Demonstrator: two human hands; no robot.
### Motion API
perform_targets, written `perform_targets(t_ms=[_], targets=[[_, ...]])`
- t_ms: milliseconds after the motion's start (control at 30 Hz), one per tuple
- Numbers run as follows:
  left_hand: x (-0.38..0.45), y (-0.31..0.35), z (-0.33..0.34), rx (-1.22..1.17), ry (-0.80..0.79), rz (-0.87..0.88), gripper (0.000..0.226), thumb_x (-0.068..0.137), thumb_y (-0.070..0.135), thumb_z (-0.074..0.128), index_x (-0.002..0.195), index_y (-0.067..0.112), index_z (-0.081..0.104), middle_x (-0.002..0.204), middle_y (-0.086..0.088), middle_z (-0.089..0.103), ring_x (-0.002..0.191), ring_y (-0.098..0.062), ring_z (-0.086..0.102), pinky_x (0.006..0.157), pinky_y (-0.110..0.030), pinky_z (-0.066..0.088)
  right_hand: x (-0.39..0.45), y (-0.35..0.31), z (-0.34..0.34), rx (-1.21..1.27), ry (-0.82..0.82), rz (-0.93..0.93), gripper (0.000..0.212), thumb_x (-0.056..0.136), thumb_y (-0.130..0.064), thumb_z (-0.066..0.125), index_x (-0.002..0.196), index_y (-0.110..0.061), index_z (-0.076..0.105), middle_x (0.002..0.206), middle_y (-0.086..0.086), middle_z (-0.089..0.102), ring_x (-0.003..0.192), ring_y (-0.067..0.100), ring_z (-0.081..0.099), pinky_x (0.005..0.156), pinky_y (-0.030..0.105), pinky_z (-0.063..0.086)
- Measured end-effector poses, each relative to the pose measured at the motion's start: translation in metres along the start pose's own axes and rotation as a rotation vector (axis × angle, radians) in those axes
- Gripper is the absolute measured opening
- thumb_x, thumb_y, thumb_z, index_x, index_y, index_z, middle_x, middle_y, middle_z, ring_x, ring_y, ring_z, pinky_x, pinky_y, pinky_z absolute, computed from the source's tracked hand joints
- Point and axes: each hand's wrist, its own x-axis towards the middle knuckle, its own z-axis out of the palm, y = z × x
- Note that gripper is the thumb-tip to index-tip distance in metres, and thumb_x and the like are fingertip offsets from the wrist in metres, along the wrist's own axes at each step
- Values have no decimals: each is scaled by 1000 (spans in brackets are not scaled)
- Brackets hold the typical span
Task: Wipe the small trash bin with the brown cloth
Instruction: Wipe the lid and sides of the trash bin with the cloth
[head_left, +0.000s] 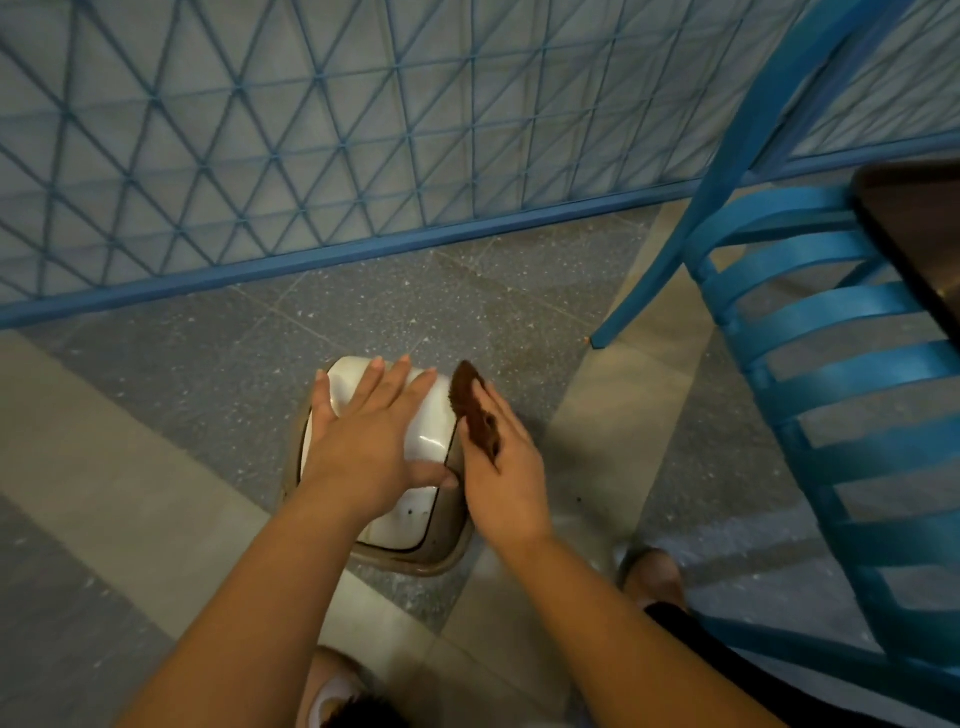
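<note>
The small trash bin (431, 431) stands on the floor below me, with a glossy white swing lid and a tan rim. My left hand (363, 436) lies flat on the lid, fingers straight and spread, thumb near the lid's right edge. My right hand (506, 462) is at the bin's right side. It presses the brown cloth (470, 402) against that side with straight fingers; the cloth sticks out beyond the fingertips. Most of the bin's body is hidden under the lid and my arms.
A blue slatted chair (831, 364) stands close on the right, one leg (597, 340) on the floor beside the bin. A dark tabletop corner (914, 223) sits above the chair. A blue lattice partition (311, 156) runs behind the bin. My feet (652, 571) are near the bottom.
</note>
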Motion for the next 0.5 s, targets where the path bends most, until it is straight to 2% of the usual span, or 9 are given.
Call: perform_targets(t_ms=[133, 233, 300, 367, 400, 467, 500], targets=[[-2, 2, 2, 16, 16, -27, 99, 71, 74, 51, 147, 43, -4, 159, 11, -7, 146, -12, -13, 110, -54, -20, -11, 3, 3, -10, -36, -94, 54, 87, -17, 51, 136, -39, 40, 150, -14, 32, 139, 2, 25, 115, 28, 24], [-2, 1, 3, -29, 3, -29, 104, 67, 77, 52, 148, 42, -3, 159, 11, -7, 146, -12, -13, 111, -52, -18, -29, 14, 2, 109, 6, -113, 57, 87, -9, 53, 128, -47, 43, 145, -16, 39, 135, -1, 32, 112, 20, 26], [-1, 1, 3, -58, -13, -24, 106, 66, 76, 56, 148, 40, -3, 159, 11, -8, 146, -13, -13, 113, -50, -14, -23, 16, -1, 169, 36, -59, 53, 88, -2, 52, 126, -39, 50, 136, -14, 50, 126, -7, 42, 105, 11, 31], [-1, 1, 2, -66, -30, -23, 108, 67, 74, 57, 148, 39, -5, 159, 10, -9, 146, -14, -15, 115, -48, -12, -3, 15, -9, 112, 49, 58, 37, 92, -10, 52, 119, -34, 58, 115, -19, 59, 103, -14, 53, 89, 3, 38], [0, 2, 1, -56, -36, -20, 109, 67, 74, 57, 148, 38, -6, 159, 9, -10, 146, -15, -16, 114, -48, -13, 9, 15, -13, 42, 50, 122, 28, 93, -17, 52, 114, -32, 62, 107, -19, 61, 97, -9, 56, 83, 6, 41], [1, 4, -1, 4, -33, 10, 108, 70, 75, 54, 148, 35, -10, 159, 6, -14, 145, -16, -20, 113, -47, -17, 22, 19, -19, -28, 62, 157, 26, 94, -20, 51, 116, -27, 63, 110, -14, 62, 102, 1, 57, 84, 14, 43], [2, 4, -2, 46, -34, 44, 107, 72, 74, 51, 148, 33, -13, 158, 4, -19, 144, -16, -23, 113, -47, -18, 23, 21, -20, -34, 49, 117, 32, 94, -16, 51, 123, -25, 59, 117, -14, 58, 108, -1, 53, 89, 12, 41]])
